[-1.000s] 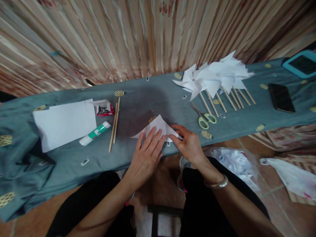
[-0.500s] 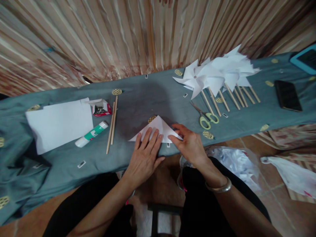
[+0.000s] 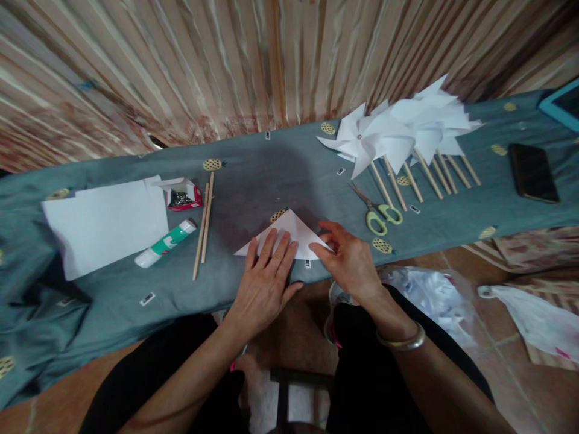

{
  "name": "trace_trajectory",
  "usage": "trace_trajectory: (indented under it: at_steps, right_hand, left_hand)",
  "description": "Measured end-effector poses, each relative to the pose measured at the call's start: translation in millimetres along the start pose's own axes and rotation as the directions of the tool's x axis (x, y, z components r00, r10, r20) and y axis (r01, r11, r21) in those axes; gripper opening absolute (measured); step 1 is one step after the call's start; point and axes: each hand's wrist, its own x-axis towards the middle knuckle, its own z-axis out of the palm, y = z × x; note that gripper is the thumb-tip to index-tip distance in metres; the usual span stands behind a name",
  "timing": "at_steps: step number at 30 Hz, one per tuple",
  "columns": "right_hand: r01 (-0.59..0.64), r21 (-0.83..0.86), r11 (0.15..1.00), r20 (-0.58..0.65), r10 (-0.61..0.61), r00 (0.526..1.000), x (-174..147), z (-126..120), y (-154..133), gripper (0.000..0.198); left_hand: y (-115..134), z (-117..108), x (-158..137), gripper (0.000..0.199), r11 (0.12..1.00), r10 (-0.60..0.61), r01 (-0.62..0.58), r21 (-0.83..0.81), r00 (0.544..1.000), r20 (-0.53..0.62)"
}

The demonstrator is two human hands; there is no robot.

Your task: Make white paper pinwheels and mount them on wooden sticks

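Observation:
A white sheet of paper [image 3: 296, 232], folded into a triangle, lies near the front edge of the cloth-covered table with its peak pointing away from me. My left hand [image 3: 265, 277] rests flat on its left half, fingers stretched out. At the triangle's right corner, my right hand [image 3: 348, 259] pinches the paper between thumb and fingers. Green-handled scissors [image 3: 377, 214] lie just right of that hand. Two wooden sticks [image 3: 204, 226] lie to the left of the paper.
On the left are a white paper stack [image 3: 106, 229], a glue stick [image 3: 166, 243] and a small red box [image 3: 183, 196] of metal bits. Several paper pinwheels [image 3: 402, 129] on sticks lie at the back right. A phone [image 3: 534, 173] and a blue-edged device [image 3: 563, 103] sit farther right.
Almost nothing differs. Both hands stay on the folded paper, and the right hand's fingers have shifted slightly at the corner. The whole view has moved a little.

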Motion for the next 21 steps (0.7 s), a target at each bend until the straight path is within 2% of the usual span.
trace_trajectory:
  at_steps: [16, 21]
  right_hand:
    - [-0.063, -0.024, 0.998, 0.022, 0.063, 0.998, 4.4, -1.9, -5.5, 0.042]
    - [-0.033, -0.019, 0.999, 0.009, 0.034, 0.999, 4.4, -0.5, -3.7, 0.039]
  left_hand:
    - [0.8, 1.3, 1.3, 0.069, 1.000, -0.011, 0.011, 0.001, 1.000, 0.014]
    - [0.3, 1.2, 1.6, 0.069, 1.000, -0.003, 0.002, 0.031, 1.000, 0.015]
